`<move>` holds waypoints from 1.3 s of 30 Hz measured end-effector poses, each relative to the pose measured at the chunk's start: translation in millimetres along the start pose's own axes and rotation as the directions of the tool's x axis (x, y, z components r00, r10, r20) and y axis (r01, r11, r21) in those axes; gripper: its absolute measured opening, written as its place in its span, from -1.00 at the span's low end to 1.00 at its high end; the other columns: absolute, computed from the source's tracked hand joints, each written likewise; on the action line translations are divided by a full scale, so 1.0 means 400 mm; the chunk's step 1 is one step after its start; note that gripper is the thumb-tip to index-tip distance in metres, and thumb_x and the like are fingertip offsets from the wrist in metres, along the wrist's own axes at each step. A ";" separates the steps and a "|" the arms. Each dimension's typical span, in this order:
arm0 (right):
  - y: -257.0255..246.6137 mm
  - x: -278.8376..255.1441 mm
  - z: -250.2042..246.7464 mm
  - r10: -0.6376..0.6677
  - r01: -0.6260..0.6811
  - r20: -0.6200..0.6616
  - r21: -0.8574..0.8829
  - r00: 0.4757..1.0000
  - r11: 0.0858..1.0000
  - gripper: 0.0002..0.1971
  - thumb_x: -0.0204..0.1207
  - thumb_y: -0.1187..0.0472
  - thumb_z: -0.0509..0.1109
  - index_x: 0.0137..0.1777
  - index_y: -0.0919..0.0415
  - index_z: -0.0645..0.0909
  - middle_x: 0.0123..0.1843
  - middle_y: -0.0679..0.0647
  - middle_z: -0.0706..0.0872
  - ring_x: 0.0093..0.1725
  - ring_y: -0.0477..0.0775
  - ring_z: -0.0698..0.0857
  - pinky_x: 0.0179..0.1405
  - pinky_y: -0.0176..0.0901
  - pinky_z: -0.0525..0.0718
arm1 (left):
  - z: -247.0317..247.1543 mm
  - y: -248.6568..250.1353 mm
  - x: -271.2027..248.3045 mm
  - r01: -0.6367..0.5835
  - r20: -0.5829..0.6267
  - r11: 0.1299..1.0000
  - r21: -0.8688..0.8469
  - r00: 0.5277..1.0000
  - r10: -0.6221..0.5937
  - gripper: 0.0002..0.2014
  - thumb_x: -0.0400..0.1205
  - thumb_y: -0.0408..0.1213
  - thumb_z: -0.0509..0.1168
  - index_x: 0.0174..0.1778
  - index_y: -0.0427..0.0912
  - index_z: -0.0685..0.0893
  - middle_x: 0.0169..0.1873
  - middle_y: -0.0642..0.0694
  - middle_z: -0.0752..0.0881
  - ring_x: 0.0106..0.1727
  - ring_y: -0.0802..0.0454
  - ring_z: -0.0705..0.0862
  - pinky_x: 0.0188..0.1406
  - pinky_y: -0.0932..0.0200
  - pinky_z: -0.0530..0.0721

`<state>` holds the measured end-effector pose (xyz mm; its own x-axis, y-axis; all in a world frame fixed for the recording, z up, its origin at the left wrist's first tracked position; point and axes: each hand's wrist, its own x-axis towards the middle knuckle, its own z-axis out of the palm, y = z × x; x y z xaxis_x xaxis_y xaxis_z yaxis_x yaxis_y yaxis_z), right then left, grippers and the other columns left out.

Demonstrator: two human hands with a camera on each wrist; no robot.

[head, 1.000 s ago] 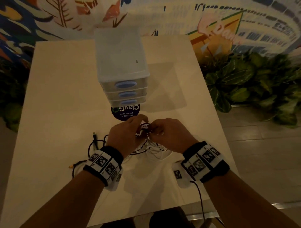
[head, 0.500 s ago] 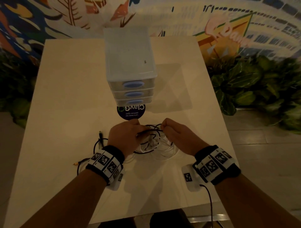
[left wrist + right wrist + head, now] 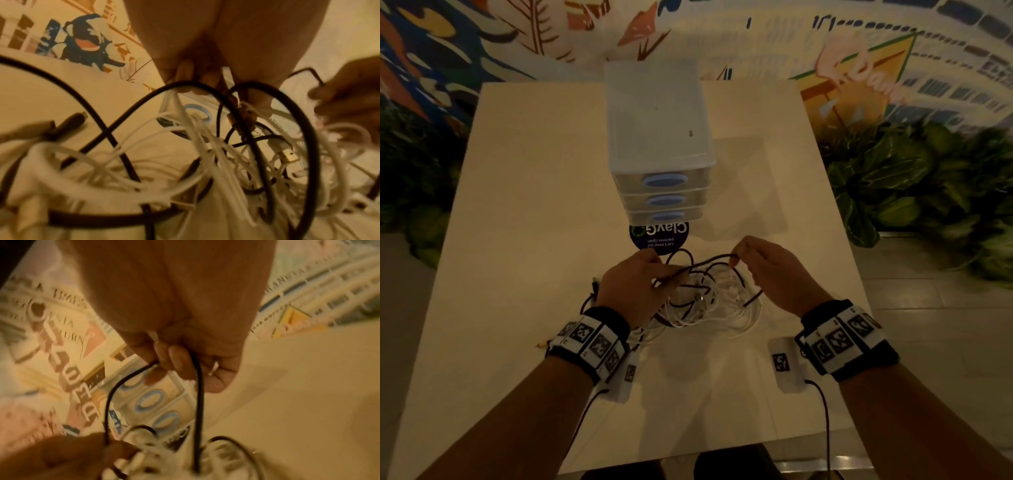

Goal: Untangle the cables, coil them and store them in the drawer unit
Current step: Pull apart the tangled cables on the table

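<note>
Pale tabletop (image 3: 524,240), wall mural behind, plants both sides. Translucent three-drawer unit (image 3: 659,137) at far centre, all three blue-handled drawers closed; round dark sticker (image 3: 659,236) just near of it. Cable tangle (image 3: 705,301) near centre between the hands: white cables (image 3: 722,315) heaped on the tabletop, black cable (image 3: 709,262) looped through and over them. Loose black runs and a connector trail off left of the pile.

Left hand (image 3: 633,287): fingers (image 3: 185,68) curled, pinching a bundle of black and white strands, lifted off the surface. Right hand (image 3: 774,270): fingers (image 3: 174,360) clamped on one bend of the black cable, both legs hanging down toward the pile.

Change vs a second ago: hands then bunched together over the knot, now pulled well apart, with a black span stretched taut between them. Camera framing shifted slightly too; drawer unit not moved relative to the sticker.

Meaning: probably first real separation step, black being drawn clear of the white. Still early: nothing coiled, nothing stowed, drawers unopened. Risk: pulling taut could tighten a knot lower in the heap; USB plug (image 3: 287,155) in the mess could snag.
</note>
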<state>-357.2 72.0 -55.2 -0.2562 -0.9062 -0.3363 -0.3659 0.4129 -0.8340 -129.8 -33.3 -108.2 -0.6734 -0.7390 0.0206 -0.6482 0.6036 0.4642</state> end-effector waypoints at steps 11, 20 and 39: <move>-0.068 -0.017 0.086 -0.339 0.333 0.092 -0.536 0.936 0.776 -0.26 0.42 0.32 0.27 0.65 -0.08 0.40 0.50 0.00 0.55 0.54 0.07 0.43 0.61 0.04 0.30 | -0.014 0.046 0.009 -0.076 -0.065 0.994 0.080 0.995 0.082 -0.54 0.67 0.23 0.10 -0.20 0.13 0.86 -0.22 0.06 0.58 -0.41 0.03 0.54 -0.47 0.26 0.36; -0.046 0.016 0.123 -0.259 0.194 -0.070 -0.487 0.963 0.852 -0.65 0.52 -0.15 0.47 -0.20 0.12 0.52 -0.29 -0.03 0.56 -0.24 0.05 0.54 -0.23 -0.08 0.46 | -0.022 0.043 0.012 -0.058 0.065 0.996 0.071 0.996 0.054 -0.67 0.52 0.20 0.24 -0.22 0.07 0.78 -0.19 0.06 0.49 -0.42 0.02 0.45 -0.48 0.24 0.34; -0.096 0.022 0.024 -0.320 0.305 -0.152 -0.112 0.935 0.946 -0.81 0.70 0.03 0.41 -0.14 -0.04 0.78 -0.34 -0.18 0.69 -0.40 -0.15 0.52 -0.31 -0.37 0.43 | -0.037 0.053 0.024 -0.169 -0.023 0.986 -0.002 0.985 0.169 -0.67 0.67 0.21 0.22 -0.01 0.15 0.82 0.15 0.05 0.71 0.23 -0.11 0.61 0.06 -0.04 0.55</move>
<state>-337.0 47.2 -30.4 -0.2585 -0.9658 0.0187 -0.5247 0.1242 -0.8422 -144.8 -32.1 -85.3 -0.7651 -0.6328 0.1190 -0.5243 0.7195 0.4554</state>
